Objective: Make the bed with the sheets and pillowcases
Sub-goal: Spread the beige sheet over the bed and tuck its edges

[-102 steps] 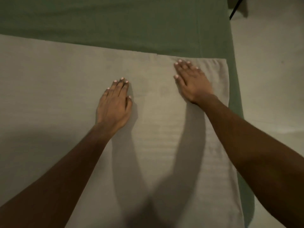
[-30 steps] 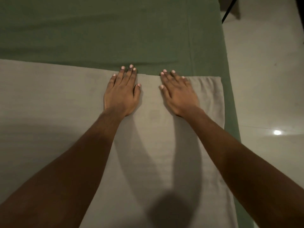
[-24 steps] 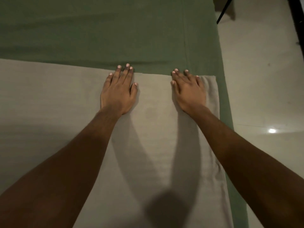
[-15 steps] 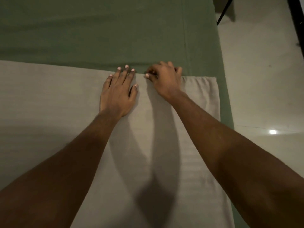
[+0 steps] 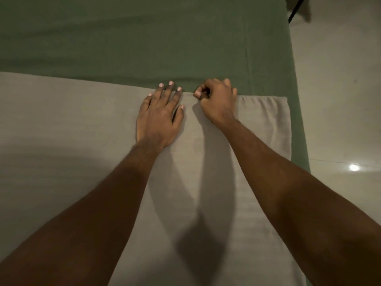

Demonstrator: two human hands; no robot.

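Left hand (image 5: 159, 118) flat, pinning grey sheet (image 5: 72, 124); right hand (image 5: 216, 100) pinches its edge. Yank unevenly, you drag it crooked.

The grey sheet (image 5: 61, 124) is cut off at left & bottom, green sheet (image 5: 123, 38) at top. The right hand (image 5: 217, 102), fingers curled, covers approx. part of its far edge.

- I am watching the left hand (image 5: 158, 118) lying flat on the beige sheet (image 5: 61, 124), fingers straight, fingertips reaching just over its far edge onto the green sheet (image 5: 144, 38).
- Just beside it, the right hand (image 5: 216, 100) is curling its fingers and pinching that same far edge.
- Both forearms are casting shadows across the beige sheet.
- To the right, I am seeing pale floor (image 5: 338, 100) reflecting a bright spot (image 5: 354, 167).
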